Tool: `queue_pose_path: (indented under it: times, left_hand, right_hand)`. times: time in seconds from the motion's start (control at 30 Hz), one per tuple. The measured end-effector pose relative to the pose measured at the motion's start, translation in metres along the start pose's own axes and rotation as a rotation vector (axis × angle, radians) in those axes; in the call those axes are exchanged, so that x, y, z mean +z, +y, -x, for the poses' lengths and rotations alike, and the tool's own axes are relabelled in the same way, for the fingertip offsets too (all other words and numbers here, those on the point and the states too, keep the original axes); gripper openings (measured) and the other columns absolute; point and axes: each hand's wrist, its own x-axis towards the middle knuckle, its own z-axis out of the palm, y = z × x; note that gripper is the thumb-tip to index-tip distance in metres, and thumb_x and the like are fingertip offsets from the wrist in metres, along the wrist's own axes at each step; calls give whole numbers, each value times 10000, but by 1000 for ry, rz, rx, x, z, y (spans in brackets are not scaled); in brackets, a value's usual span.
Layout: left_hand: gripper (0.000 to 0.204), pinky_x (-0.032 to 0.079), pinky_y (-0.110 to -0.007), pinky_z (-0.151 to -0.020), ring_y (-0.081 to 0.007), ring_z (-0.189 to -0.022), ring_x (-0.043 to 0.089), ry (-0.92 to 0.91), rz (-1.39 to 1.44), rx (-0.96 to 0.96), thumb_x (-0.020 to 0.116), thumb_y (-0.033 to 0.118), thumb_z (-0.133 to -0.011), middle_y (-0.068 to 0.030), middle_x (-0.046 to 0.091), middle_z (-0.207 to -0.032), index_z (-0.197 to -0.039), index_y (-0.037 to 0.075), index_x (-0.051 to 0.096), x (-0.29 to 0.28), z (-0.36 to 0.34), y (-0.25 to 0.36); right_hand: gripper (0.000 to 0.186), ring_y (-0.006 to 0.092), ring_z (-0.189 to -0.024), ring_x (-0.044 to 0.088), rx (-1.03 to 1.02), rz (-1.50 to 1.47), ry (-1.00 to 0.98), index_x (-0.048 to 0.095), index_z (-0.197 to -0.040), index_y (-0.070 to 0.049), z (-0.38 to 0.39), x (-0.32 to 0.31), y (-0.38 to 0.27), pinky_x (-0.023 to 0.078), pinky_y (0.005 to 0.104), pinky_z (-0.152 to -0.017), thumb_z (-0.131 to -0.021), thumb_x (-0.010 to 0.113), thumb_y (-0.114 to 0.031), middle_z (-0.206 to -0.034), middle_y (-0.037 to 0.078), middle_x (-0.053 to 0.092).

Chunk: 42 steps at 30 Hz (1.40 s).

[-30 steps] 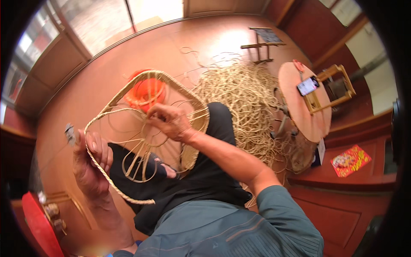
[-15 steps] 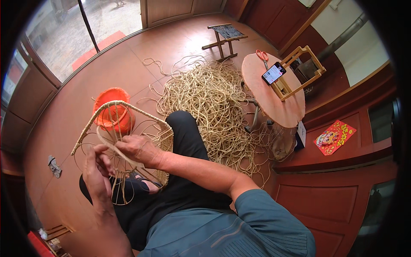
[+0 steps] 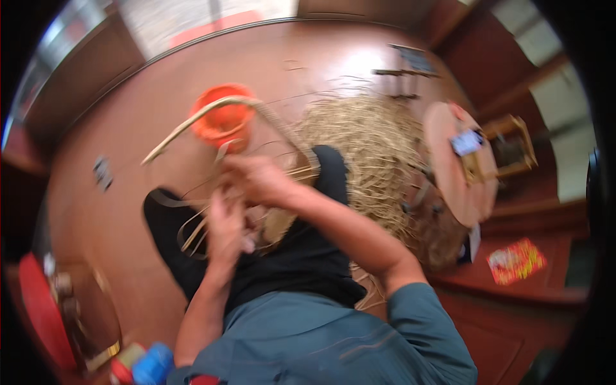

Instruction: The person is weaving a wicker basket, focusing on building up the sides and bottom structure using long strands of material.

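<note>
An open wicker basket frame (image 3: 172, 142) with a thick rope-wrapped rim rests on my lap; its rim arches away from me. Thin loose strands spread from it over my left thigh. My right hand (image 3: 256, 181) is closed inside the arch, with a pale flat strip (image 3: 222, 150) looping up from its fingers. Close below it, my left hand (image 3: 226, 221) is raised, fingertips near the right hand. Motion smears its fingers, so whether they hold anything is unclear.
An orange bucket (image 3: 222, 131) stands beyond the rim. A big heap of straw-coloured cord (image 3: 366, 144) lies on the floor to its right. Farther right, a round table (image 3: 443, 157) carries a phone (image 3: 466, 142) and a wooden frame (image 3: 531, 144). A folding stool (image 3: 414, 61) stands behind the heap.
The view has swung, so the scene sits farther right and is blurred. My hands have come closer together, and the basket frame is tilted differently.
</note>
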Motion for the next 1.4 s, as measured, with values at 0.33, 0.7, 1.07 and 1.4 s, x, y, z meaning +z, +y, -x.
queue_pose_path:
  times: [0.33,0.7,1.07,1.4]
  left_hand:
    - [364,325,-225,-454,-36,-471,339,-97,590,-135,603,356,-1176,75,411,-605,-908,109,602,-44,12,12]
    - [448,319,-233,-454,-30,-479,373,-268,611,115,576,400,-1189,55,436,-580,-914,59,668,-74,11,101]
    - [379,419,-251,-527,-65,-519,461,-225,525,-174,630,367,-1161,54,499,-617,-942,65,697,-59,-14,54]
    - [478,563,-260,-651,-104,-710,645,-21,260,-26,486,318,-1209,-57,734,-881,-1500,-42,603,-26,6,2]
  right_hand:
    - [195,386,-910,763,-221,129,94,714,-1166,-29,10,-9,-11,594,468,-820,-1042,698,-179,-992,197,752]
    - [207,236,-739,701,-276,77,281,716,-1133,-65,6,12,4,569,379,-699,-1017,818,-203,-894,109,714]
    - [152,221,-723,689,-205,66,338,722,-1137,-89,4,21,4,563,381,-686,-1013,783,-151,-874,89,698]
    - [129,339,-868,744,-346,247,302,730,-1126,-66,4,15,12,595,457,-738,-1031,747,-152,-987,125,696]
